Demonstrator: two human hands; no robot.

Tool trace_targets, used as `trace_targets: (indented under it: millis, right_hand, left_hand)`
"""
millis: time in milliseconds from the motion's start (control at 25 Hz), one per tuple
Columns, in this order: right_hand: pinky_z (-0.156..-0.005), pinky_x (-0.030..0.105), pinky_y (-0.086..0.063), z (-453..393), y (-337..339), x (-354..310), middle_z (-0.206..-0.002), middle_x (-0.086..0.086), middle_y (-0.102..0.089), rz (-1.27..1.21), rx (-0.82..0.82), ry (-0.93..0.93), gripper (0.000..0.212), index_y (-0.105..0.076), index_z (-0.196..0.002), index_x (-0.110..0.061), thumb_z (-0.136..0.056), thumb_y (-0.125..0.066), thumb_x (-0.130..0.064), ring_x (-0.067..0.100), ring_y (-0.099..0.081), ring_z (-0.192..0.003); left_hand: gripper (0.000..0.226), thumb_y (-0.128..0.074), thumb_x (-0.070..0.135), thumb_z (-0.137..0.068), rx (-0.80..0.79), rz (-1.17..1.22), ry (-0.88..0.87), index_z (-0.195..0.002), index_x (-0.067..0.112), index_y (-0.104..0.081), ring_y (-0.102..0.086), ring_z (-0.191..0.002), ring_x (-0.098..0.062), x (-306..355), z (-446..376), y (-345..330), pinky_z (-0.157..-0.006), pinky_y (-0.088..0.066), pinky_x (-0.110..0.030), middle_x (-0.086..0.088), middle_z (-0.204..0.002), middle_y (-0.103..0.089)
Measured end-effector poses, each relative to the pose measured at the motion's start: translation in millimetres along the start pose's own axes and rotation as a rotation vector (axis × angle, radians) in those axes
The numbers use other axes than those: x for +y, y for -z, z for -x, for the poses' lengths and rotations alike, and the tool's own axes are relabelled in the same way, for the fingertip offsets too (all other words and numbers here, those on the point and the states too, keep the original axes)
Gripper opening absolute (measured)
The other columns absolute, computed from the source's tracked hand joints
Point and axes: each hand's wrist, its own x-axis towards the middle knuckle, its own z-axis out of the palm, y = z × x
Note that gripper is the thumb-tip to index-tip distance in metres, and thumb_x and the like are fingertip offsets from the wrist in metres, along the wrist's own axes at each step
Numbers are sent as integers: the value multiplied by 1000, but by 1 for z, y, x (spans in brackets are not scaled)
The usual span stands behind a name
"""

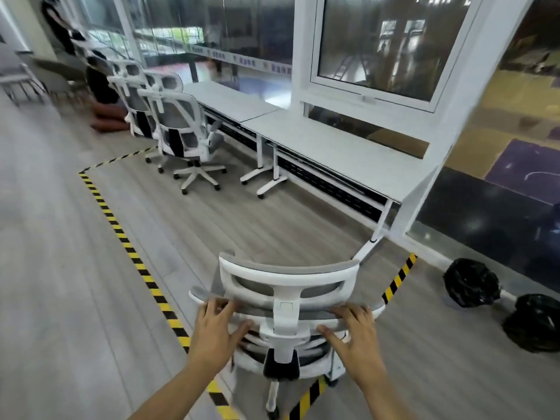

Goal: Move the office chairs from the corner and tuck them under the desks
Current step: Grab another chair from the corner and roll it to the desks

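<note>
A white office chair [285, 286] with grey mesh and a headrest stands right in front of me, its back toward me. My left hand [216, 325] grips the left part of the backrest's top edge. My right hand [353, 330] grips the right part of that edge. Beyond it, a white desk [342, 150] runs along the window, with open floor under it. A second white desk [224, 100] joins it on the left. Another white chair [185, 131] stands at that second desk, with more chairs behind it.
Yellow-black hazard tape [121, 234] marks a floor zone around the desks. Two black bin bags [471, 281] lie on the floor at the right by the glass wall. A person in dark clothes [101, 84] crouches far left beyond the chairs.
</note>
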Motion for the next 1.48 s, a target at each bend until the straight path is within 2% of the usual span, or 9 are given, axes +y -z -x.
trace_targets:
  millis: [120, 320, 480, 680, 760, 880, 960, 1240, 1480]
  right_hand:
    - [-112, 25, -26, -87, -44, -2, -120, -22, -51, -2, -67, 58, 38, -59, -116, -41, -88, -59, -67, 14, -43, -125]
    - [-119, 32, -21, -208, -111, -16, -122, -18, -52, -13, -143, 141, 40, -60, -118, -38, -89, -58, -66, 14, -43, -131]
    - [-112, 17, -18, -303, -174, -41, -118, -16, -54, -29, -140, 157, 37, -61, -115, -34, -87, -64, -59, 16, -46, -124]
    - [-111, 9, -9, -424, -253, -75, -120, -19, -54, 17, -137, 124, 38, -61, -116, -34, -89, -59, -61, 11, -47, -124]
    - [-114, 12, -10, -469, -282, -88, -120, -20, -55, 39, -109, 115, 39, -61, -116, -35, -89, -58, -63, 10, -48, -124]
    - [-120, 37, -24, -539, -324, -105, -119, -18, -56, 60, -80, 97, 38, -61, -116, -34, -89, -58, -61, 10, -49, -124]
    - [-116, 46, -28, -577, -348, -111, -118, -17, -57, 66, -43, 107, 38, -62, -116, -33, -89, -58, -60, 10, -50, -122]
    - [-119, 37, -21, -725, -433, -125, -116, -21, -56, 150, 84, 51, 38, -63, -113, -38, -88, -54, -65, -2, -44, -119]
    - [-120, 32, -13, -860, -501, -134, -120, -17, -59, 202, 104, -42, 43, -63, -113, -38, -88, -47, -70, 10, -48, -124]
  left_hand:
    - [36, -59, 60, -87, 19, 26, 72, -117, 40, -59, -30, -115, -17, -30, -66, 9, -98, -43, -36, 10, -118, -45]
    - [37, -64, 57, -85, 86, 73, 161, -115, 37, -60, -32, -118, -18, -87, -163, 18, -98, -44, -36, 9, -116, -45]
    - [38, -69, 51, -83, 105, 84, 187, -118, 36, -61, -33, -121, -21, -149, -258, 26, -100, -43, -39, 5, -119, -47]
    - [37, -67, 49, -85, 54, 89, 164, -119, 36, -60, -34, -119, -21, -235, -402, 38, -98, -43, -36, 4, -116, -46]
    - [38, -66, 51, -86, 18, 70, 140, -120, 36, -60, -36, -119, -21, -265, -460, 43, -96, -44, -35, 4, -117, -47]
    - [39, -64, 52, -87, -14, 55, 134, -122, 35, -59, -37, -120, -19, -309, -540, 44, -95, -45, -35, 5, -120, -49]
    - [40, -65, 51, -86, -17, 91, 113, -122, 35, -60, -37, -121, -18, -329, -588, 45, -95, -45, -35, 6, -120, -49]
    - [42, -69, 49, -84, -68, 111, 25, -122, 35, -61, -32, -120, -12, -406, -774, 46, -95, -40, -29, 12, -122, -46]
    - [43, -66, 51, -85, -156, 97, -6, -124, 34, -59, -38, -121, -16, -458, -939, 39, -100, -42, -33, 9, -124, -45]
